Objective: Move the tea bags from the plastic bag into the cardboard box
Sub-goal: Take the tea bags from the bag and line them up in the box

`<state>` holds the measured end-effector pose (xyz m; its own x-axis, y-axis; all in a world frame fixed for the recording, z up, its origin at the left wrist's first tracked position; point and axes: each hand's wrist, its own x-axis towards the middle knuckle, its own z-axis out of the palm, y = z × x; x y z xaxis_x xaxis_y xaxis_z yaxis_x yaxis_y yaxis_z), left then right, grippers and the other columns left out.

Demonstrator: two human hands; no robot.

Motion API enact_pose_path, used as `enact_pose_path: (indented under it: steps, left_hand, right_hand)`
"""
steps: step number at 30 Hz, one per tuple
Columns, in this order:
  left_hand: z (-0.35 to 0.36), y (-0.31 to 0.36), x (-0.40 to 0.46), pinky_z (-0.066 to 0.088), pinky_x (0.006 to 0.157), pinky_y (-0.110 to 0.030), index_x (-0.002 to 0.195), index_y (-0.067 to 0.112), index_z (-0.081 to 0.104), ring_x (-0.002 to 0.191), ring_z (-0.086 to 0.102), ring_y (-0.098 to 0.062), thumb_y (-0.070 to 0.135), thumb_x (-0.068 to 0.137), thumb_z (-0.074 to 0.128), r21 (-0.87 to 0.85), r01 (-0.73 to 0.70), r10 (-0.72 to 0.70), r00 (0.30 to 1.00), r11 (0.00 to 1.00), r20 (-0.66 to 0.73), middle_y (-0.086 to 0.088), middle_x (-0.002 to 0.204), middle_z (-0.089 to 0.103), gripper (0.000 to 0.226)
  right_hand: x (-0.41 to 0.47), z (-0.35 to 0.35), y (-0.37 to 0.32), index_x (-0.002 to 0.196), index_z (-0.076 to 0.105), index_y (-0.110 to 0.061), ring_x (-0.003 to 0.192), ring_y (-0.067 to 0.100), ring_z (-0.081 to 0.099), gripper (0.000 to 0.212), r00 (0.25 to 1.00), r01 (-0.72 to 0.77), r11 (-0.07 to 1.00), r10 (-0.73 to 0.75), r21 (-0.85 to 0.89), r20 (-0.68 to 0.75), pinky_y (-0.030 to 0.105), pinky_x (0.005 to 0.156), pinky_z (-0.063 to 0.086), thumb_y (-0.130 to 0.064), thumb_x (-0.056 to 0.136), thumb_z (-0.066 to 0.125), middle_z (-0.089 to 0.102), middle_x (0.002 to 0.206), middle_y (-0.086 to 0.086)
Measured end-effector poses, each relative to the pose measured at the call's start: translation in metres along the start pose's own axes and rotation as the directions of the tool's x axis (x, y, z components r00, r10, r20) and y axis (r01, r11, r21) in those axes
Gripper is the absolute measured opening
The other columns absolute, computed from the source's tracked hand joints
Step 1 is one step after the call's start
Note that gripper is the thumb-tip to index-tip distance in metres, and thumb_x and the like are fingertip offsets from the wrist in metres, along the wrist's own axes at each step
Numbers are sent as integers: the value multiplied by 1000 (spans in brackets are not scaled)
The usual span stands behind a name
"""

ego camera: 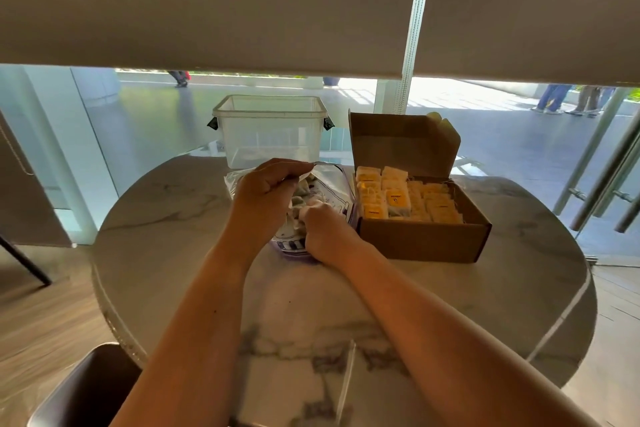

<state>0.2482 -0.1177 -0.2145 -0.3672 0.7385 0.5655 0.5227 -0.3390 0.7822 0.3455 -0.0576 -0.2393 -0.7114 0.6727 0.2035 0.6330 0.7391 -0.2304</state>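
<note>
A clear plastic bag [329,187] with purple print lies on the round marble table [415,305], its mouth facing me. My left hand [266,189] pinches the bag's upper edge and holds the mouth up. My right hand [325,229] reaches into the bag, fingers curled around pale tea bags [299,204] inside. To the right stands an open brown cardboard box [426,239], lid raised, holding several rows of yellow-tagged tea bags [398,199].
An empty clear plastic tub [270,132] with dark clips stands behind the bag. A dark chair [86,388] sits at the near left. Glass walls and a door handle [602,184] lie beyond the table.
</note>
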Motion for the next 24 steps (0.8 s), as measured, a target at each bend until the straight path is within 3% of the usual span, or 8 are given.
enact_pose_path:
  steps: [4, 8, 11, 13, 15, 18, 24]
  left_hand:
    - [0, -2, 1, 44, 87, -9, 101, 18, 71, 100, 60, 1, -4, 88, 48, 7, -12, 12, 1000, 1000, -15, 6, 107, 68, 34]
    - [0, -6, 1, 42, 95, -21, 98, 24, 69, 108, 55, -10, 4, 88, 49, 49, -62, 64, 997, 997, -39, 5, 109, 64, 29]
    - [1, -4, 2, 26, 90, -8, 100, 26, 68, 113, 40, -6, 27, 86, 46, 172, -43, 48, 998, 984, -27, 11, 116, 56, 26]
    - [2, -5, 2, 23, 88, -5, 98, 26, 69, 113, 31, 1, 29, 91, 54, 214, -3, 11, 999, 977, -37, 13, 123, 53, 17]
    - [4, -6, 1, 28, 98, -20, 91, 28, 69, 116, 28, 0, 28, 88, 61, 253, 4, 1, 1000, 968, -19, 13, 126, 52, 9]
    - [8, -2, 0, 29, 106, -39, 84, 28, 68, 123, 29, -8, 26, 85, 65, 255, 17, -21, 1000, 967, 13, 10, 129, 53, 3]
    - [11, 0, 2, 27, 96, -24, 83, 26, 66, 104, 32, 11, 26, 86, 64, 212, 24, -21, 1000, 977, -14, 14, 125, 53, 4]
  right_hand:
    - [2, -1, -2, 127, 47, -2, 117, 30, 52, 37, 994, 17, 1000, -18, -9, -105, 35, 91, 47, 2, 91, 47, 48, 129, 17]
    - [-1, -16, -5, 114, 56, -11, 107, 19, 57, 25, 910, 81, 995, -54, 49, -410, 29, 88, 50, -4, 89, 57, 58, 116, 5]
    - [-8, -31, 1, 110, 60, -5, 94, 16, 61, 20, 835, 149, 955, 18, 257, -550, 18, 79, 47, -4, 89, 57, 64, 104, 8]
    - [-13, -40, 5, 112, 59, -4, 82, 8, 60, 21, 826, 175, 882, 111, 438, -553, 8, 71, 44, -4, 91, 54, 65, 95, 6]
    - [-15, -45, 11, 110, 60, -5, 70, 1, 56, 19, 827, 173, 814, 186, 555, -531, 2, 65, 43, -4, 93, 52, 61, 82, -5]
    - [-15, -46, 16, 108, 61, -9, 71, -2, 57, 18, 854, 157, 780, 202, 606, -480, 2, 69, 45, -4, 92, 53, 55, 75, -18]
    - [-17, -58, 22, 105, 68, -11, 73, 4, 62, 19, 877, 150, 706, 228, 692, -423, 11, 68, 52, -14, 86, 65, 65, 85, -6]
